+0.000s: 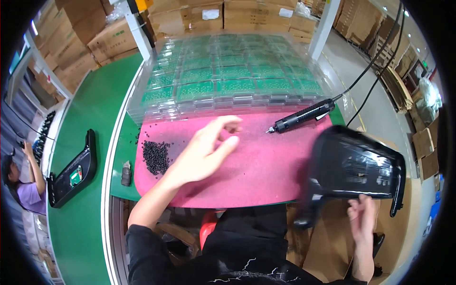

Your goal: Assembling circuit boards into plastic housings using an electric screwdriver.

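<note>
My left hand [207, 151] hovers over the pink mat [256, 175], fingers loosely curved and apart, with nothing in it. To its left lies a pile of small black screws [155, 156]. My right hand [362, 214] grips the lower edge of a glossy black plastic housing [354, 164], which is tilted and held off the mat's right side. The housing has a raised rim and an arm at each side; its left part is smeared by motion. Between the hands and farther off, a black electric screwdriver [304, 115] rests on the mat, its bit pointing left.
Clear plastic trays of green circuit boards [232, 71] are stacked behind the mat. A dark stub-like object [126, 174] sits left of it. Another black housing [76, 173] with a green board lies on the green conveyor [90, 228], near a person in purple [31, 192]. Cardboard boxes [185, 19] stand behind.
</note>
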A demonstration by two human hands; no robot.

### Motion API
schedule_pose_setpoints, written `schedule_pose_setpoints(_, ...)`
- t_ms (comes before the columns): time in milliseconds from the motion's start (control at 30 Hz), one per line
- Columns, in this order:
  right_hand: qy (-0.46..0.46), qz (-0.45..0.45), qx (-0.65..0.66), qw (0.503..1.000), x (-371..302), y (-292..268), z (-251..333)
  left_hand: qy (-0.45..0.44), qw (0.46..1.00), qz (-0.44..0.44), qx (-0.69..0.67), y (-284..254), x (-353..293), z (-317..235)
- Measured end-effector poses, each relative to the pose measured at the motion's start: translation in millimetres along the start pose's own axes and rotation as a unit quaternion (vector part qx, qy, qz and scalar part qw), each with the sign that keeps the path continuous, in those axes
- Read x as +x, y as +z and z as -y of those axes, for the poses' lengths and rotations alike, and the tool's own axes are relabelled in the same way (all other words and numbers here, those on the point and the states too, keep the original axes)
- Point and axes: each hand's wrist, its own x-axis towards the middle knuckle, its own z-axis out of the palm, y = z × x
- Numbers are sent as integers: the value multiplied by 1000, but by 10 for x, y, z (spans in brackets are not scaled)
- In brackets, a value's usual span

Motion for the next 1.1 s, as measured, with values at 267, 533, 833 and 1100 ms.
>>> schedule_pose_setpoints(267,331,438,-268,792,-214,1119,-272,-19,989,135,62,14,223,439)
schedule_pose_setpoints(533,-481,376,-498,616,858,2607,-121,-1,969,132,208,-91,56,530)
schedule_pose_setpoints(833,-474,406,-637,453,1503,3310,-128,70,968,182,156,-265,-1,662)
schedule_pose_setpoints(1100,-718,198,-561,363,1541,3626,407,81,966,157,191,-263,117,699)
